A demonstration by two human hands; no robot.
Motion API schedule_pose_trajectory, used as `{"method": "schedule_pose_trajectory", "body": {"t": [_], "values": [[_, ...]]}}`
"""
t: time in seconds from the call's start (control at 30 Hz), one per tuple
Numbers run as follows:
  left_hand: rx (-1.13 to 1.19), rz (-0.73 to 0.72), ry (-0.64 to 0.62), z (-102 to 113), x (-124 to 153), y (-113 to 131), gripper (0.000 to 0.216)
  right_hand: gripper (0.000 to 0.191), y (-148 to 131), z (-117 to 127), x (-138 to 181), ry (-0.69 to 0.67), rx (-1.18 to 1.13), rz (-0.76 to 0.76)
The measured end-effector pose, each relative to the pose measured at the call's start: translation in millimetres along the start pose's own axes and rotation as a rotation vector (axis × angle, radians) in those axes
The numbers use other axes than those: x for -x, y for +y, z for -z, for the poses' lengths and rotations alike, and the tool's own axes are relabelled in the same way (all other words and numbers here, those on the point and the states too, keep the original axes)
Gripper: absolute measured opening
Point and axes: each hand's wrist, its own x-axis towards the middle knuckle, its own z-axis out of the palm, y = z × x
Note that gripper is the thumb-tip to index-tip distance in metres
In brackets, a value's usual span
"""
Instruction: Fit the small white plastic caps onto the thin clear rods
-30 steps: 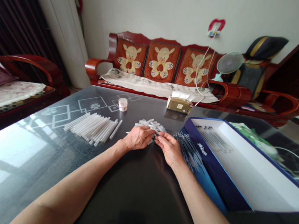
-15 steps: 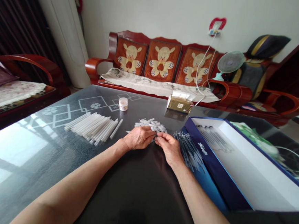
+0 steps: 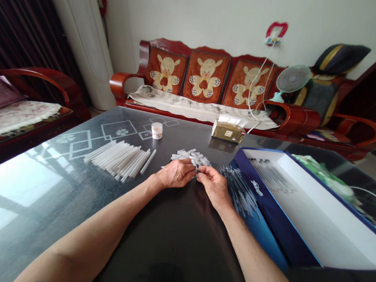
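Note:
My left hand (image 3: 179,173) is closed around a thin white pen barrel (image 3: 163,167), whose end pokes out on the left; the rest is hidden by the fingers. Against its fingertips, my right hand (image 3: 213,183) pinches a small piece that I cannot make out. Just beyond both hands lies a heap of short white caps (image 3: 193,155). To the left, white pen barrels (image 3: 121,159) are laid side by side in a loose pile. Thin dark-tipped pen refills (image 3: 239,190) lie right of my right hand, on a blue box lid (image 3: 267,232).
An open blue box (image 3: 328,217) with a white inside holds several more refills (image 3: 270,173). A small round tub (image 3: 156,131) and a tissue pack (image 3: 228,131) stand farther back on the dark table (image 3: 167,239). A green-and-white bag (image 3: 322,173) lies behind the box.
The view has shifted slightly, so everything sits a little farther right. Both hands keep their grip and place, with only slight finger movement.

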Motion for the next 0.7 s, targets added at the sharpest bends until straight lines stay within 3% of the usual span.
{"method": "schedule_pose_trajectory", "body": {"t": [0.23,0.5,0.7], "values": [[0.031,-0.041,0.032,5.9,-2.3,4.2,0.029,0.045,-2.8,1.7,1.6,-0.012,0.029,0.001],[0.034,-0.049,0.033,3.4,-1.8,5.2,0.029,0.054,-9.0,6.0,7.6,0.054,0.44,0.074],[0.02,-0.026,0.027,4.4,-1.7,3.8,0.029,0.029,-9.2,7.5,7.8,-0.039,0.429,0.18]]}}
